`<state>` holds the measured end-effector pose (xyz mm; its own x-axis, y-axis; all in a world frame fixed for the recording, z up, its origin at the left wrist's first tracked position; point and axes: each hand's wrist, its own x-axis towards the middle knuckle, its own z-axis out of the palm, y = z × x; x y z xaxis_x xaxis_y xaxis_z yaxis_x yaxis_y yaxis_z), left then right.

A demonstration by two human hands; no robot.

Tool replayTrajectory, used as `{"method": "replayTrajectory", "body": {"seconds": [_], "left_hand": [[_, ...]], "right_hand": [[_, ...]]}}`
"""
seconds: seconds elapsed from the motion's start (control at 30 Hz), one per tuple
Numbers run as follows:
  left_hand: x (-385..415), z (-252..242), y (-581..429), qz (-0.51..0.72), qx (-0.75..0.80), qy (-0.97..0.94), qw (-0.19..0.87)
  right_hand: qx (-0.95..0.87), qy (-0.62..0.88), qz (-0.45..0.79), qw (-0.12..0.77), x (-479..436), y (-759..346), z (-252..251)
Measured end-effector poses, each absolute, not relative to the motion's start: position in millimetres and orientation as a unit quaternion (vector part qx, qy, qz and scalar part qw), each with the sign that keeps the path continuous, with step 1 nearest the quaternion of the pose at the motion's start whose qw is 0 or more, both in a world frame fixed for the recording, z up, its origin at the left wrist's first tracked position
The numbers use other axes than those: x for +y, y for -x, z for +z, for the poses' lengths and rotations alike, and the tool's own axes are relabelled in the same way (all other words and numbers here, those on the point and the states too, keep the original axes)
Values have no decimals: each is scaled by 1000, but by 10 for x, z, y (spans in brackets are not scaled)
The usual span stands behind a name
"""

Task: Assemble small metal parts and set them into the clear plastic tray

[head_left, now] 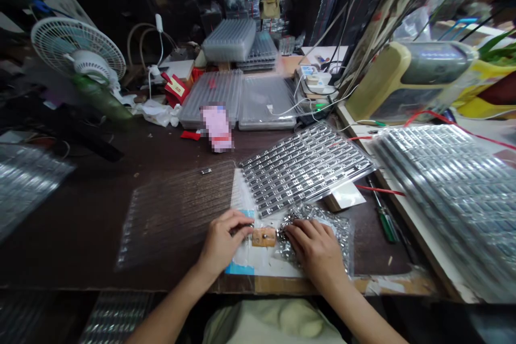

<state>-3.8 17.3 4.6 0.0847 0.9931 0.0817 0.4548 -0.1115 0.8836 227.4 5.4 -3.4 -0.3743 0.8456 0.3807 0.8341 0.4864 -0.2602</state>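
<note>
My left hand [226, 237] is pinched around a small dark metal part, just left of a small orange-brown block [263, 237]. My right hand [316, 247] rests over a clear bag of small shiny metal parts [342, 231], its fingers closed near the block's right side; what they hold is too small to make out. Behind the hands lies a clear tray filled with rows of metal parts [306, 166]. To the left is a clear ribbed tray [177, 209] with one small metal part [206, 171] near its back edge. White and blue sheets lie under the block.
A green-handled screwdriver [387, 224] lies at the right, beside stacked filled trays [447, 188]. Clear cases [266, 102], a blurred pink item [217, 128] and a white fan [80, 51] stand farther back. More trays [30, 183] are at far left.
</note>
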Motion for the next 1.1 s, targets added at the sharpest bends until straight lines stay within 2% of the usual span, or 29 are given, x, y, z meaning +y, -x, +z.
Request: {"method": "replayTrajectory", "body": {"seconds": [0.13, 0.3, 0.73, 0.93, 1.1], "left_hand": [[11, -47, -126, 376, 549, -680, 310], [-18, -107, -213, 373, 540, -703, 276], [-26, -73, -260, 327, 544, -737, 233], [7, -86, -151, 436, 556, -650, 279], [6, -90, -76, 446, 556, -637, 293]], "right_hand": [[-801, 516, 65, 297, 43, -2287, 14], [-785, 516, 113, 325, 13, -2296, 29], [-793, 508, 129, 311, 42, -2256, 47], [-798, 510, 137, 291, 42, -1956, 20], [-810, 515, 108, 261, 30, -1833, -38]]}}
